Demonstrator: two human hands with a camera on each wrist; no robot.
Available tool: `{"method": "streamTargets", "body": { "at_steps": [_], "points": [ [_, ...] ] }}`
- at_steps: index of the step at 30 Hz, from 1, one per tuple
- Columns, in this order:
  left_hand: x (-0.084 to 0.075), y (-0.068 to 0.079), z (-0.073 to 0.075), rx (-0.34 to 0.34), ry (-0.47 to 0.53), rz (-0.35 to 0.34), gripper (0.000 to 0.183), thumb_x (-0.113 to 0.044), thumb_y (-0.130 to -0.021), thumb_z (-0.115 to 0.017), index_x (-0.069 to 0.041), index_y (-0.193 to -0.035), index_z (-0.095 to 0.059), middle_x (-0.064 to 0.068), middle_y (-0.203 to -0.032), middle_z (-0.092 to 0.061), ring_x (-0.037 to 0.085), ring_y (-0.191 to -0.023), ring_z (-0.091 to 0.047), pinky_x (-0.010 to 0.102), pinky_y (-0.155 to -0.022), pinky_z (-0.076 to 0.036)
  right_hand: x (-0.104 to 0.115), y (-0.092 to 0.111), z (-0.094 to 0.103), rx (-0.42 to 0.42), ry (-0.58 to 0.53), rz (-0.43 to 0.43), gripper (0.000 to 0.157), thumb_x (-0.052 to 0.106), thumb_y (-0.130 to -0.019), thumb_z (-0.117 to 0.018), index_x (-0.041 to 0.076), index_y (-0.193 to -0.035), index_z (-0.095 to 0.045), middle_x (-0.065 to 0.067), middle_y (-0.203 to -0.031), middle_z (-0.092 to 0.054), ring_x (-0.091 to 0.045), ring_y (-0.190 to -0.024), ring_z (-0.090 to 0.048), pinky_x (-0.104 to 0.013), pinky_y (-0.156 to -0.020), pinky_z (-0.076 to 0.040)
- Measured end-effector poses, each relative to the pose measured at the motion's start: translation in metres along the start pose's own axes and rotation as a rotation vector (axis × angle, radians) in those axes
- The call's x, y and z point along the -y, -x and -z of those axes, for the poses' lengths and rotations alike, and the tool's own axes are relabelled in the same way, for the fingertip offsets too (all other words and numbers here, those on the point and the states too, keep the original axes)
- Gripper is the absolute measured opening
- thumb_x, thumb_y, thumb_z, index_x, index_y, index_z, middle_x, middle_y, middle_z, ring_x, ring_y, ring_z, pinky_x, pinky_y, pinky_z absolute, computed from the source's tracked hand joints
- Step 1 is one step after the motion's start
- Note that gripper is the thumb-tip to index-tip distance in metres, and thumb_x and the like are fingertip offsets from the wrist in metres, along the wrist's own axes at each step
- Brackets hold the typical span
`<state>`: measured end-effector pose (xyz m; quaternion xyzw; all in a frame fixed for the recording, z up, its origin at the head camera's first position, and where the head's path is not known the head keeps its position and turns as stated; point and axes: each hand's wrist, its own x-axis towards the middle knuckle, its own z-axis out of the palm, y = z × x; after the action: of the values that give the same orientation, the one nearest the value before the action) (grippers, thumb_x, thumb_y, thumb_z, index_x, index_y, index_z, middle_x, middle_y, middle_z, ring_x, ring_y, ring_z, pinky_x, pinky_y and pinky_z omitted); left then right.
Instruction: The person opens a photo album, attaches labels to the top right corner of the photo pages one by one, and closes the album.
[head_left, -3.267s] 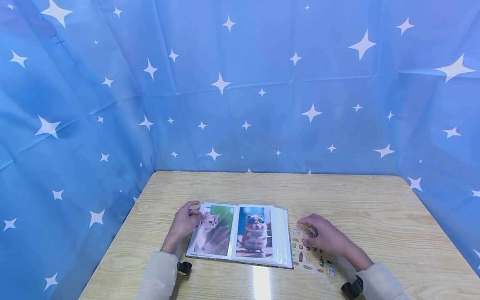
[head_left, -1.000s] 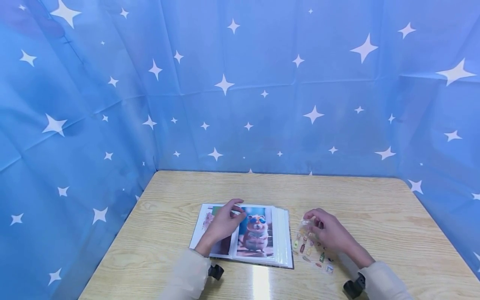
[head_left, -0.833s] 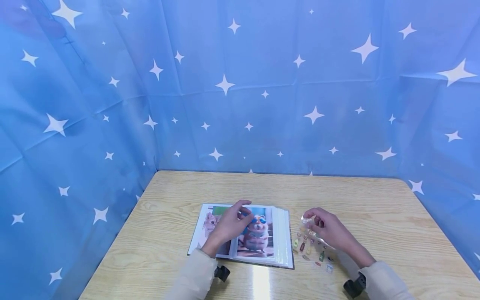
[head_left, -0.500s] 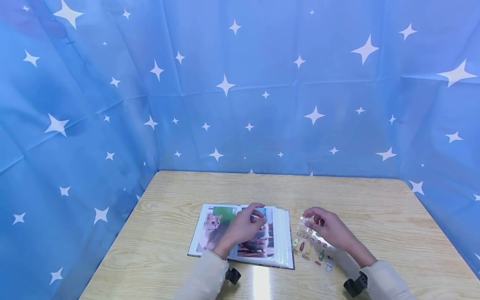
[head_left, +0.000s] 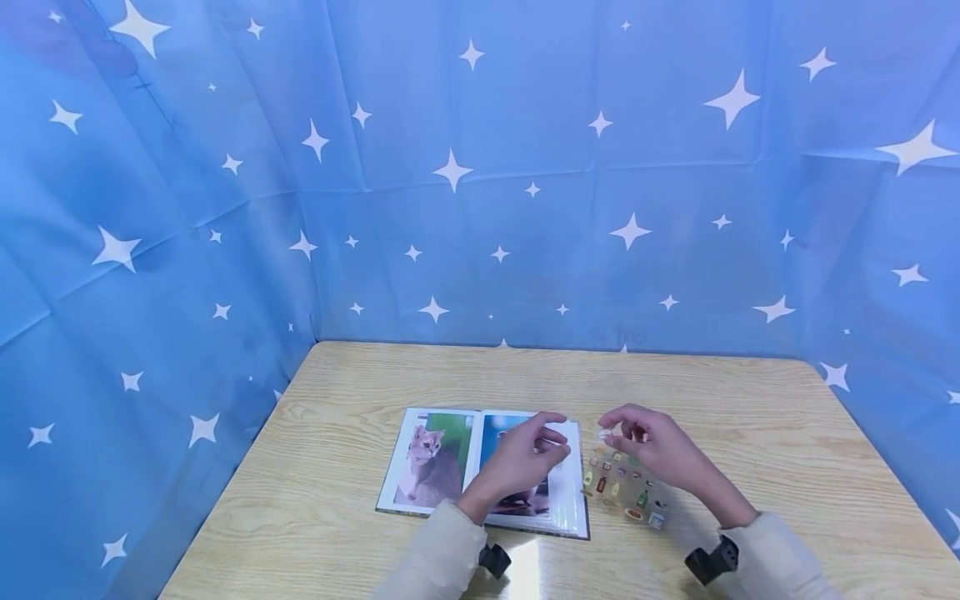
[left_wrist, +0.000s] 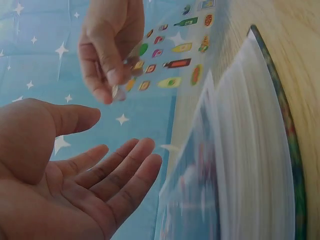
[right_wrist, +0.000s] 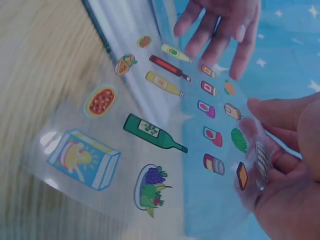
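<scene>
Left hand (head_left: 522, 456) moved rightward across album (head_left: 567, 492), now near right hand (head_left: 662, 446); sticker sheet (right_wrist: 155, 132), flat earlier, now lifted.

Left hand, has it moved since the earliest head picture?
Yes. Judged against the open photo album, the left hand has moved to the right, from the album's left edge to over its right page.

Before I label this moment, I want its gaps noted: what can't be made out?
Head: right photo, subject mostly covered by the left hand.
Head: sticker sheet, its tiniest stickers too small to identify.
Left wrist: album page, picture blurred and steeply angled.
Right wrist: right hand, cut off by the right edge.
</scene>
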<state>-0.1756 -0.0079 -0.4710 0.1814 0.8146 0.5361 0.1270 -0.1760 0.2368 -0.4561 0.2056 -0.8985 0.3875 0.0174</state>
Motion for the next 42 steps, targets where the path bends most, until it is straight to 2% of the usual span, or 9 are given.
{"method": "streamTargets", "body": {
  "at_steps": [4,9,13,22,25,29,36,42],
  "points": [
    [-0.005,-0.002,-0.007,0.013,0.064,0.002,0.044,-0.025,-0.099,-0.062,-0.022,-0.141,-0.05,0.005,-0.119,-0.07,0.007,-0.103,-0.066,0.024,-0.082,-0.055,0.005,-0.002,0.0,-0.001,-0.011,0.023,0.018,0.012,-0.09,-0.072,0.017,-0.107,-0.071,0.008,-0.078,-0.058,-0.007,-0.067,-0.05,-0.024,-0.057,-0.044],
    [-0.01,-0.004,-0.014,0.004,0.151,0.018,0.046,-0.024,-0.099,-0.062,-0.027,-0.142,-0.048,-0.005,-0.114,-0.071,0.005,-0.102,-0.067,0.024,-0.084,-0.055,0.011,-0.003,-0.002,-0.006,-0.026,0.043,0.019,0.011,-0.089,-0.072,0.016,-0.108,-0.071,0.007,-0.083,-0.061,-0.007,-0.068,-0.051,-0.025,-0.058,-0.046],
    [-0.012,-0.005,-0.018,-0.023,0.178,0.038,0.045,-0.024,-0.098,-0.063,-0.031,-0.14,-0.048,-0.013,-0.11,-0.07,0.002,-0.1,-0.066,0.022,-0.084,-0.055,0.015,-0.005,-0.004,-0.002,-0.044,0.048,0.017,0.01,-0.089,-0.072,0.013,-0.106,-0.072,0.007,-0.084,-0.062,-0.007,-0.069,-0.051,-0.025,-0.059,-0.046],
    [-0.013,-0.005,-0.021,-0.054,0.247,0.041,0.047,-0.011,-0.096,-0.064,-0.031,-0.137,-0.051,-0.012,-0.101,-0.071,0.003,-0.093,-0.068,0.021,-0.08,-0.055,0.018,-0.006,-0.009,0.01,-0.059,0.055,0.015,0.01,-0.09,-0.071,0.017,-0.104,-0.072,0.009,-0.086,-0.064,-0.007,-0.07,-0.051,-0.025,-0.06,-0.045],
    [-0.013,-0.006,-0.021,-0.06,0.278,0.052,0.049,-0.007,-0.094,-0.066,-0.03,-0.135,-0.052,-0.01,-0.097,-0.07,0.005,-0.09,-0.068,0.025,-0.08,-0.056,0.018,-0.006,-0.011,0.005,-0.053,0.056,0.016,0.011,-0.091,-0.071,0.019,-0.105,-0.072,0.008,-0.088,-0.066,-0.007,-0.072,-0.051,-0.025,-0.062,-0.045],
    [-0.012,-0.005,-0.02,-0.061,0.299,0.061,0.05,-0.006,-0.093,-0.067,-0.03,-0.134,-0.053,-0.009,-0.095,-0.071,0.008,-0.087,-0.069,0.031,-0.081,-0.058,0.017,-0.006,-0.012,-0.001,-0.048,0.078,0.016,0.012,-0.091,-0.071,0.02,-0.105,-0.072,0.007,-0.09,-0.068,-0.006,-0.073,-0.052,-0.026,-0.064,-0.045],
    [-0.011,-0.006,-0.02,-0.065,0.304,0.047,0.049,-0.003,-0.093,-0.066,-0.026,-0.135,-0.054,-0.009,-0.094,-0.072,0.008,-0.086,-0.069,0.025,-0.077,-0.057,0.015,-0.005,-0.014,-0.029,-0.041,0.133,0.014,0.014,-0.09,-0.072,0.022,-0.102,-0.072,0.01,-0.093,-0.069,-0.004,-0.075,-0.055,-0.026,-0.066,-0.047],
    [-0.011,-0.006,-0.02,-0.066,0.295,0.046,0.047,-0.005,-0.094,-0.065,-0.03,-0.132,-0.055,-0.01,-0.094,-0.071,0.007,-0.086,-0.069,0.027,-0.077,-0.057,0.014,-0.005,-0.015,-0.055,-0.02,0.149,0.013,0.016,-0.09,-0.073,0.024,-0.1,-0.073,0.012,-0.092,-0.069,-0.004,-0.076,-0.055,-0.026,-0.066,-0.045]
  ]
}}
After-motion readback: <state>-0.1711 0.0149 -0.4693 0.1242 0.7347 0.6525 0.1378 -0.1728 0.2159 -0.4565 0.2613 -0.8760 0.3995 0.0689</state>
